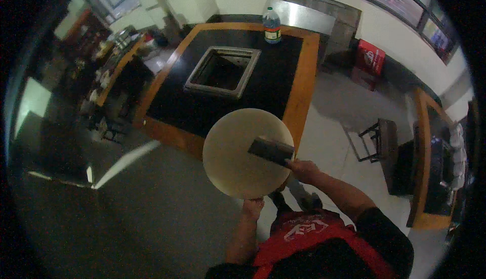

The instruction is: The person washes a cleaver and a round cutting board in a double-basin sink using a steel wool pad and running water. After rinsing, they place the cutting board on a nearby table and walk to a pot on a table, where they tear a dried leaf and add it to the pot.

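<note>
My left hand point(253, 207) grips the lower rim of a round, pale board point(231, 153), which looks like a wooden chopping board, and its fingers are partly hidden beneath it. In my right hand point(305, 171) is the handle end of a dark, broad-bladed cleaver point(271, 150). The blade lies over the right half of the board; whether it touches the surface I cannot tell. Board and cleaver are in front of the near edge of a black table with a wooden border point(303, 89).
The table has a square metal-framed opening point(248, 75) and a large plastic bottle point(272, 26) at its far edge. A stool point(385, 136) and another wood-edged table point(423, 157) with stacked white dishes point(458, 153) stand right. A red box point(370, 59) is near the wall; a cluttered table is left.
</note>
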`<state>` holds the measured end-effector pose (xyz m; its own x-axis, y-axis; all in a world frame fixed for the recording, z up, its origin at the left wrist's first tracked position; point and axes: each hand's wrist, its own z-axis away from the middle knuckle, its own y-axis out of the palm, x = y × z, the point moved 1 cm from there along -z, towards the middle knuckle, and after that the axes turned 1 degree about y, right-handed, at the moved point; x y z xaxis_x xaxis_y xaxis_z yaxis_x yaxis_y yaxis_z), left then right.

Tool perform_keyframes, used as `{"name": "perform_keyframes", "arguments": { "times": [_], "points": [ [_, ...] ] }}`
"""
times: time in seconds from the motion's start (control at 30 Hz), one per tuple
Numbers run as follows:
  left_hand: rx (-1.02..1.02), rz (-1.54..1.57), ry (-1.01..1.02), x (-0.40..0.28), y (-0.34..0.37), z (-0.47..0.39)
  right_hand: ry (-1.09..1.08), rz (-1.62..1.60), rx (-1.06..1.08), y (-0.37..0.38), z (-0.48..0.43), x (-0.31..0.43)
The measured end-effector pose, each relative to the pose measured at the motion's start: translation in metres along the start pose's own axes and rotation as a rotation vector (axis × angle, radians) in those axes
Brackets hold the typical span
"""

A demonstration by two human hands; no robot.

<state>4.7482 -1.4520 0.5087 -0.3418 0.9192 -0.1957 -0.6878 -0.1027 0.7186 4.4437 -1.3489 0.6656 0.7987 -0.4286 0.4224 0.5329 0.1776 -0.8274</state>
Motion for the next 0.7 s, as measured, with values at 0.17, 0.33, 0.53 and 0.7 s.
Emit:
{"name": "perform_keyframes", "arguments": {
  "times": [0.17,0.33,0.53,0.7],
  "points": [
    [-0.255,-0.441,-0.120,-0.011,-0.073,0.009,-0.206,-0.144,-0.166,0.050,-0.078,0.020],
    [-0.308,-1.017,-0.299,-0.014,-0.148,0.080,-0.312,0.116,-0.559,0.072,-0.055,-0.001],
    [-0.022,-1.837,-0.507,-0.020,-0.183,0.151,0.357,-0.190,-0.253,0.091,0.171,-0.116],
    [0.221,-2.324,-0.508,0.014,-0.132,0.120,1.016,-0.312,-0.097,0.257,0.481,-0.173]
  ]
}}
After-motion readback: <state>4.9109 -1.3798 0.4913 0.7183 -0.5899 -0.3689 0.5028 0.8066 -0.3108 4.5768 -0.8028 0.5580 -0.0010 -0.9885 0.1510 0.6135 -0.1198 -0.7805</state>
